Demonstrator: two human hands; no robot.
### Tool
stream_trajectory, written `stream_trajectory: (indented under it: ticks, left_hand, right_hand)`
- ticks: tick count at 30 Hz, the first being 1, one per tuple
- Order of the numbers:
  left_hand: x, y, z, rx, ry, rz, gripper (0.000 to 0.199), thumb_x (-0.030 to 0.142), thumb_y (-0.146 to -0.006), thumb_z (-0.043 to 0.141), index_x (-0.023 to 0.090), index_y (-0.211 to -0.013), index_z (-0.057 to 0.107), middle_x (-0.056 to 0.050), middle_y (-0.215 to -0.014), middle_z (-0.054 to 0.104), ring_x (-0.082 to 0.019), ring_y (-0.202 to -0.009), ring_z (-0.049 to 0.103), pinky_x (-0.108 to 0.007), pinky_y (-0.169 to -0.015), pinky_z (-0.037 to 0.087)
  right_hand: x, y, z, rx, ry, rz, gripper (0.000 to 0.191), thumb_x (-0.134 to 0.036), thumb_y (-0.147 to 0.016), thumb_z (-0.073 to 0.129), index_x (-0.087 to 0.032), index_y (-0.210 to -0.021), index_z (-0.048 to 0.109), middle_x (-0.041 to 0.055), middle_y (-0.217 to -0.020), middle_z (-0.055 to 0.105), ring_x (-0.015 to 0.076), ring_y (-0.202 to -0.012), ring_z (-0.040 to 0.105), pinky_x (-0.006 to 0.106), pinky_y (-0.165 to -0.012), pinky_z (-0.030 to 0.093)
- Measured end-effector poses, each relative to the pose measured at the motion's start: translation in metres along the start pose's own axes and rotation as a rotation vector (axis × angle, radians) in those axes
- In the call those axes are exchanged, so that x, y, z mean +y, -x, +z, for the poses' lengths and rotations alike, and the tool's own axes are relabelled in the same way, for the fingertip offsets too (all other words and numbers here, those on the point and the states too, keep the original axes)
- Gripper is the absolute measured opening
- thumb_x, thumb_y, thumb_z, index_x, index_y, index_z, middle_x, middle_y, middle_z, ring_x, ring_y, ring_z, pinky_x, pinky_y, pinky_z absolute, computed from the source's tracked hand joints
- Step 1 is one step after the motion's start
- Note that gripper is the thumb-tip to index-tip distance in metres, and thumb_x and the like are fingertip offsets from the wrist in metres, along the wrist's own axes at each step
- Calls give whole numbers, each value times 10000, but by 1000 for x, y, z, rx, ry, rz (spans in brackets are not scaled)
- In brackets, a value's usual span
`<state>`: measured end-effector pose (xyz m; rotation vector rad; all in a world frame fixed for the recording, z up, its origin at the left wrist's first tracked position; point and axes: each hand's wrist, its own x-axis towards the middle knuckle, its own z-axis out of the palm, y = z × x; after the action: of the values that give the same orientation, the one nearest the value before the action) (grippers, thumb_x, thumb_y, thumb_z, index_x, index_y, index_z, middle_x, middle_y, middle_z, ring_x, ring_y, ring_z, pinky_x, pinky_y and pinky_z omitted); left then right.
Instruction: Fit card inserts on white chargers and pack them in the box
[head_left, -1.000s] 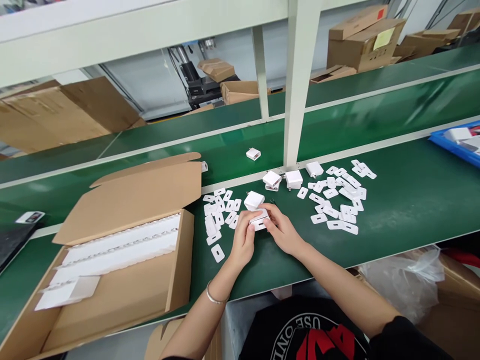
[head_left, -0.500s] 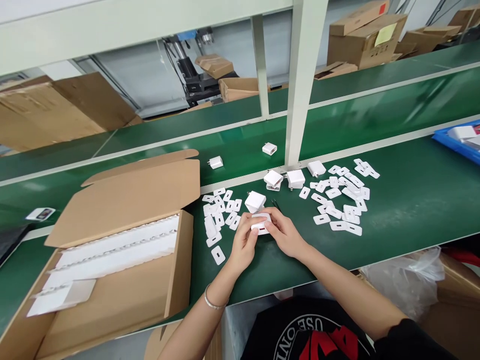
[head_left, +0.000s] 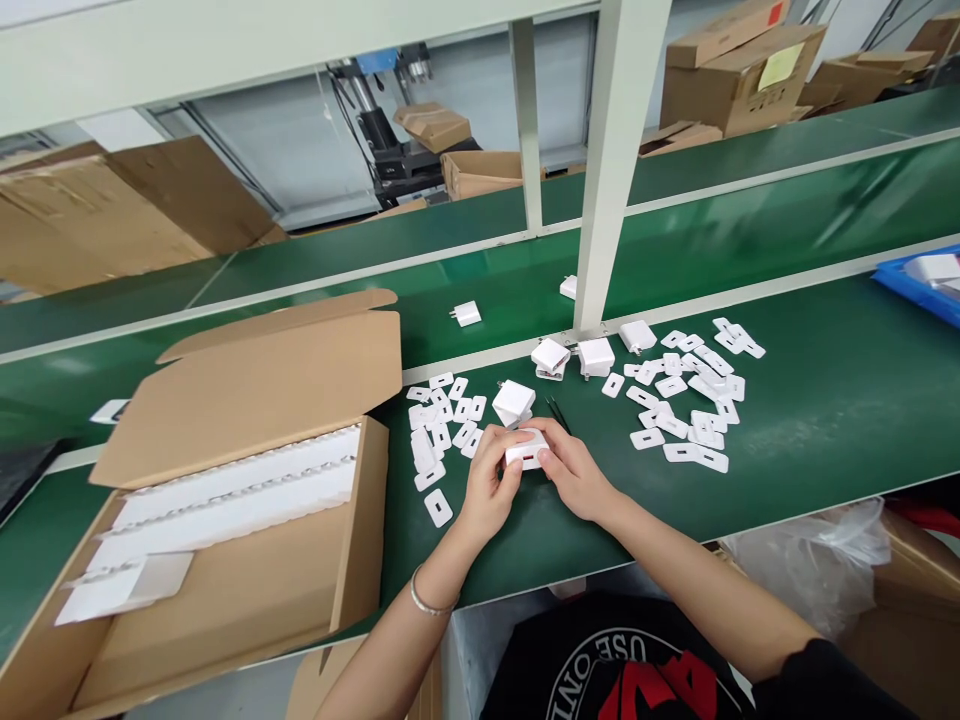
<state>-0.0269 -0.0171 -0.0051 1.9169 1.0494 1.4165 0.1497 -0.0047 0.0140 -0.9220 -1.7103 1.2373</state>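
Between my two hands is a white USB charger (head_left: 527, 452), its face with a dark reddish port turned toward me. My left hand (head_left: 491, 480) grips it from the left with thumb and fingers. From the right, my right hand (head_left: 576, 470) holds the same charger, thumb by its lower edge. Just beyond my fingers sit stacked white chargers (head_left: 514, 399), and black tweezers (head_left: 557, 412) lie beside them. Loose white slotted faceplates (head_left: 438, 508) are scattered left of my hands; another spread of faceplates (head_left: 680, 452) lies to the right.
An open cardboard box (head_left: 360, 540) with white packing strips stands at the left. More chargers (head_left: 596, 355) rest by the upright post (head_left: 606, 180). Single chargers (head_left: 466, 314) lie on the green belt (head_left: 510, 290) behind. At the right edge is a blue tray (head_left: 911, 295).
The chargers on the belt behind have shifted to the right. In my hands the charger's port face shows more fully, and my right thumb has moved to its right side.
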Motion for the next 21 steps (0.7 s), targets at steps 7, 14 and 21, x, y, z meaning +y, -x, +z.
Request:
stream_trajectory:
  ticks: [7,14,21]
  left_hand:
    - [-5,0,1,-15,183,-183,456,509,-1116,336,252,-1259,685,-96,-1142,625,-245,-1038,631,-397,-926,525]
    - [-4,-3,0,-14,100,-121,393,482,-1107,415,246,-1244,698,-84,-1083,660,-225,-975,628,-364,-872,524]
    - [-3,-2,-3,-7,53,-39,334,436,-1103,451,258,-1218,709,-70,-1021,635,-214,-926,603,-351,-815,511]
  right_hand:
    - [3,-1,2,10,26,50,470,-565,-1042,496,-215,-1355,525,18,-880,611,157,-698,540,300,-663,455]
    - [4,0,1,4,38,50,446,-573,-1051,476,-238,-1338,544,28,-902,638,175,-742,571,315,-688,466]
    - [2,-1,0,-7,54,43,418,-563,-1023,535,-237,-1280,580,-2,-825,598,142,-645,482,286,-621,403]
